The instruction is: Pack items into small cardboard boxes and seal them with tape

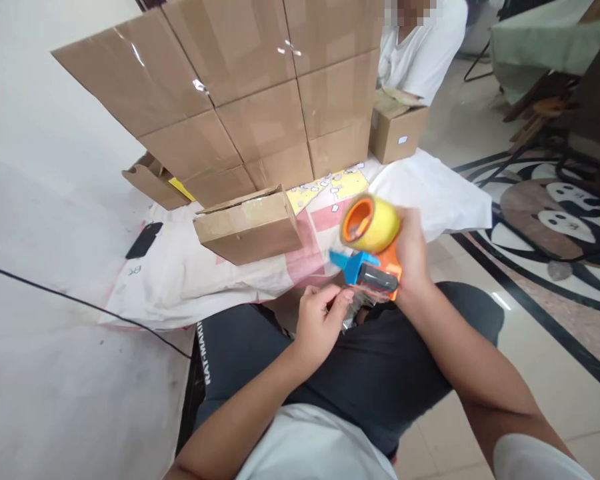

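The right hand [414,250] is closed around the handle of an orange-and-blue tape dispenser [387,257], and there it is, held up in the air over the near edge of the cloth, just in front of the person's knees! A fat yellow roll [385,221] sits on top, its orange core facing left, with a dark roller [377,279] below and a blue tongue pointing left. A little blur on the dispenser there. And the left hand [323,320], right up close: thumb and forefinger pinched together on a clear strip [356,303] at the dispenser's lower end, the other fingers curled in.

Just beyond the hands, a flat cardboard box [250,233] lies on the patterned cloth [260,287], a dark gap along its top edge. Right behind it rises the big block of boxes [257,120], three across and three high, shiny tape glinting on the faces. To its left, an open carton [155,181] by the wall, and nearer, a flat black object [144,240]. Over on the right side, a small box [399,130] with its flaps up, and close behind it another person in a white top [430,50], partly hidden by the block.
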{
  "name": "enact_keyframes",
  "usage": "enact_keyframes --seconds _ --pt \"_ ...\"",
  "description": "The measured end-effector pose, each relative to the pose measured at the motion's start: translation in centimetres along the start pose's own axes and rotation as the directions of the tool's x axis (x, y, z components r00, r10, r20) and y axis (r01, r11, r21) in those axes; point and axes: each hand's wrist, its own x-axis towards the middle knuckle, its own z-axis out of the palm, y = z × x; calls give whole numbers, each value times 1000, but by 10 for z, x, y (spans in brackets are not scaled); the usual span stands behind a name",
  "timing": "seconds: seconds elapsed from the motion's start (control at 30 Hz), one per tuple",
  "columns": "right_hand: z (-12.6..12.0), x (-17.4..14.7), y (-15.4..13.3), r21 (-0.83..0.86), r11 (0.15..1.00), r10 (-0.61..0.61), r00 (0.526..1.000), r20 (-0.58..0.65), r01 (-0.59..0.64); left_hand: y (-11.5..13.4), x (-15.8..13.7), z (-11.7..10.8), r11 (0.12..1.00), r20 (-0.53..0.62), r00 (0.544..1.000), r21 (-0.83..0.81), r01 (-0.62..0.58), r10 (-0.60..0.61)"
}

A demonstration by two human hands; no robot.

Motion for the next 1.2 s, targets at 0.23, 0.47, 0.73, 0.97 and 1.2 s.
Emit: enact_keyframes --seconds 0.23,0.47,0.73,0.97,1.2 --pt "-3 19 12 -133 976 -182 980 -77 171 0 -10 -2 992 -20 996 -92 84 -86" --pt "-26 14 -1 -425 721 -612 790 -20 548 40 -13 -26 988 30 1000 -155 6 -1" --pt "8 -8 -2 36 996 78 996 -46 -76 2 7 -6 1000 -38 999 -14 -28 27" --pt "3 7 -2 82 996 -35 995 -96 43 0 -1 -11 990 1 997 -119 77 -78" --pt "4 13 5 -75 961 -275 943 -187 266 10 -5 -14 978 9 994 -179 111 -111"
